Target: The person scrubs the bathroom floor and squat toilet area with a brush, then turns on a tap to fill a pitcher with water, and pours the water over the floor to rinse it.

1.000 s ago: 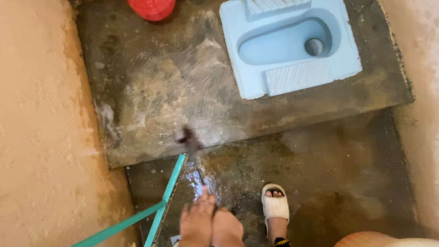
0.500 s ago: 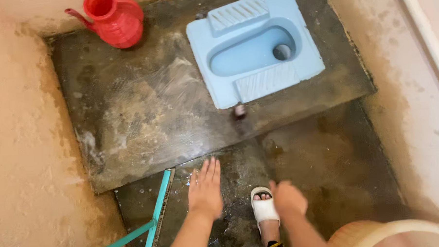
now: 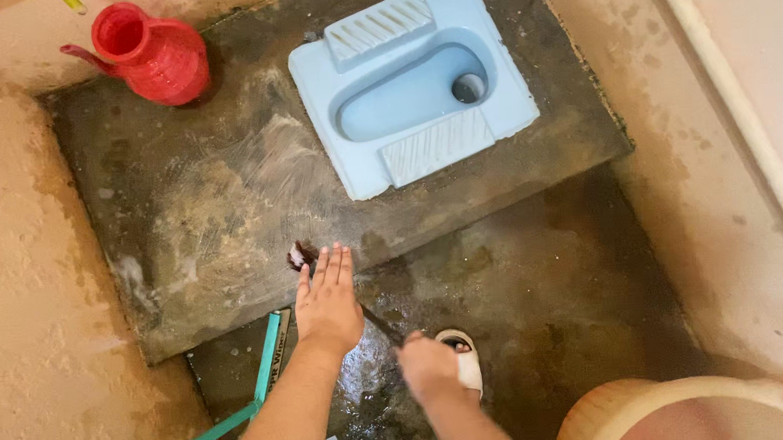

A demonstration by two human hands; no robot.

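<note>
Head view: a person stands on the lower, wet part of a dark concrete floor and looks down at a raised concrete slab that carries a pale blue squat toilet pan.
Right hand: blurred, closed around the near end of a thin dark handle; the fingers appear curled tight on it, though the blur hides the details.
Scrub brush: its dark head lies on the front part of the slab, just beside the step down, with the handle running back under the other hand toward the right fist.
Left hand: flat and palm down, fingers spread straight, holding nothing; it hovers over the brush handle near the slab edge, and whether it touches anything cannot be told.
Step in hand: judged from the soapy, whitish streaks on the slab, scrubbing of the slab front is under way.
Next move calls for: firm downward pressure on the brush head and short strokes over the streaked patch, with footing kept steady on the wet floor.
Nearby: a red plastic jug at the slab's far left corner; a teal-handled squeegee on the lower floor by the left arm; 1 white slipper below the right hand; a tan basin at the lower right.
</note>
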